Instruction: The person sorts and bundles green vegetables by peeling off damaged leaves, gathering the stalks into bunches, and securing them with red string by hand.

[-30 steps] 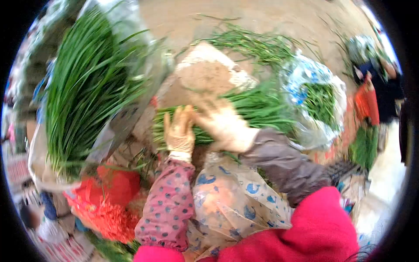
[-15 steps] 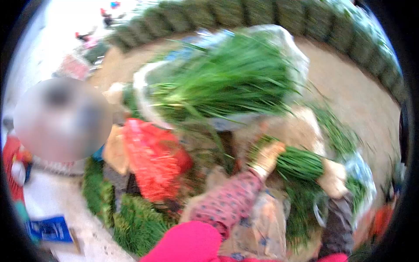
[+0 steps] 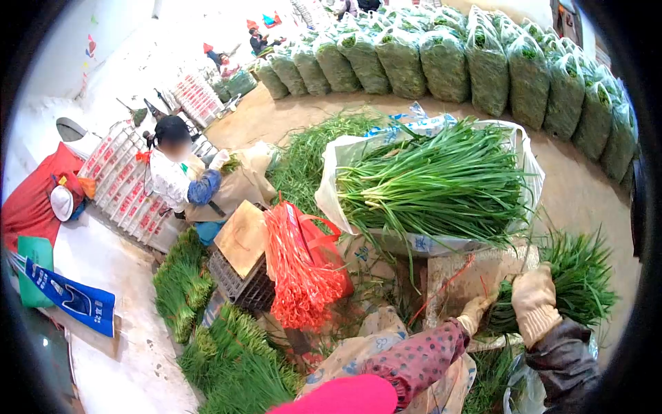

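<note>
1. In the lower right of the frame I see the bunch of greens (image 3: 583, 279), lying at the right edge of the pale board (image 3: 448, 277), its leaves fanning toward the right.
2. The right hand (image 3: 536, 303), in a cream glove below a dark sleeve (image 3: 565, 355), is curled over that bunch, gripping it from above; its fingertips are mostly hidden from me.
3. The left hand (image 3: 476, 312), also gloved, with a dotted sleeve (image 3: 420, 359), reaches against the bunch's left side; I can't tell whether its fingers pinch anything.
4. A thin red strand (image 3: 441, 288) slants across the board, just left of the left hand.
5. Above the board, right of centre, a big heap of long green stalks (image 3: 434, 186) sits in an opened white bag (image 3: 329, 200).
6. Near the centre, a mass of red ties (image 3: 303, 293) spills down beside a red bag (image 3: 336, 265).
7. Left of those, a piece of cardboard (image 3: 243, 233) rests on a dark crate (image 3: 238, 279).
8. At upper left, another person (image 3: 176, 172) in a white top handles some greens.
9. Filled bags (image 3: 441, 65) curve along the upper right.
</note>
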Available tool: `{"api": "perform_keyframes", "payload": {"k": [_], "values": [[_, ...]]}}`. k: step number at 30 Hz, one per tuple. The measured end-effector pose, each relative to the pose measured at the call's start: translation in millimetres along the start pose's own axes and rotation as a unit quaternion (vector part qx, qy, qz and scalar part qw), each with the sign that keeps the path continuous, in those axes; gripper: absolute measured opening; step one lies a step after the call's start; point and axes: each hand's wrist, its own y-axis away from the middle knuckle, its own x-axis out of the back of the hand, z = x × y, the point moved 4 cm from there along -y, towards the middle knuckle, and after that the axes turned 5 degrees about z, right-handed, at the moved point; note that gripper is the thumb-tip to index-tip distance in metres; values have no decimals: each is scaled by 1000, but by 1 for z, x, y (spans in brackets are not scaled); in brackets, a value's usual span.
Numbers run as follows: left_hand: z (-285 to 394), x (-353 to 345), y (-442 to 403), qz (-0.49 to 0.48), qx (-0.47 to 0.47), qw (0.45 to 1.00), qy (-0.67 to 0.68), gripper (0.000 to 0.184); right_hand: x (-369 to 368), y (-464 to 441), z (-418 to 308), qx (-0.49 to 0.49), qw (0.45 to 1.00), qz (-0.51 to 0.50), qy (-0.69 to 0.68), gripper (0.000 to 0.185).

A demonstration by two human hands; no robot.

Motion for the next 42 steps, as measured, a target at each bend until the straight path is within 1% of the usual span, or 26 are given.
{"api": "perform_keyframes", "payload": {"k": [2,5,8,10,13,14,15,17,18,19,20,21,22,23,25,26,30,32,33,34,35,36,37,38,40,42], "values": [[22,-1,6,22,33,987,-156,39,-9,7,-4,3,1000,-13,-15,19],[12,-5,-8,-20,-44,996,-80,34,-30,35,31,-65,991,-39,-108,28],[77,-33,21,-12,-305,925,-226,13,-89,81,73,-164,959,-103,-207,54],[89,-44,26,16,-538,766,-353,9,-125,109,81,-188,958,-141,-165,74],[66,-49,13,-22,-529,726,-440,11,-123,136,51,-163,926,-336,47,91],[55,-40,6,-23,-527,726,-441,11,-152,156,24,-165,950,-261,39,83],[35,-28,-8,-73,-448,711,-537,17,-93,121,0,-123,874,-441,-164,65],[19,-13,-21,-130,-270,884,-360,40,-47,108,-49,23,859,-174,-482,43],[7,-9,-30,-145,-118,972,-142,51,-30,92,-66,29,806,-168,-566,48],[-13,-5,-44,-130,11,990,51,62,-24,77,-80,21,821,-161,-547,56],[3,-9,-31,-130,1,991,-1,64,-34,63,-92,16,854,-123,-505,61],[-10,-8,-40,-151,-242,884,-370,58,-50,49,-100,-1,892,-134,-431,61],[-22,-6,-44,-8,-458,612,-645,53,-69,36,-104,-22,924,-143,-353,62],[-15,-3,-42,-61,-364,788,-494,46,-100,24,-106,-57,933,-173,-310,62],[-15,0,-41,-107,-271,900,-325,35,-136,16,-97,-143,909,-281,-274,57],[-14,1,-40,-117,-223,939,-235,30,-135,16,-91,-145,895,-319,-274,35],[-6,-6,-33,-90,-329,806,-484,25,-150,22,-89,-125,908,-277,-287,15],[2,-11,-31,-127,-352,734,-567,42,-154,27,-89,-120,915,-225,-314,11],[29,-20,-18,-142,-248,706,-648,94,-156,31,-86,-175,877,-102,-435,13],[47,-24,-13,-143,-246,705,-650,94,-161,38,-82,-225,810,23,-541,15],[54,-26,-10,-159,-194,628,-736,116,-184,43,-89,-255,734,62,-626,15],[53,-24,-11,-173,-140,542,-810,138,-189,42,-99,-255,734,61,-626,15],[31,-17,-26,-185,-135,479,-847,151,-198,43,-105,-333,579,77,-740,16],[23,-18,-29,-185,-135,480,-847,151,-205,45,-109,-397,400,89,-821,17],[12,-16,-36,-167,-152,421,-879,151,-201,31,-109,-388,389,43,-834,19],[6,-14,-38,-145,-152,436,-875,130,-213,24,-120,-489,180,57,-852,21]]}}
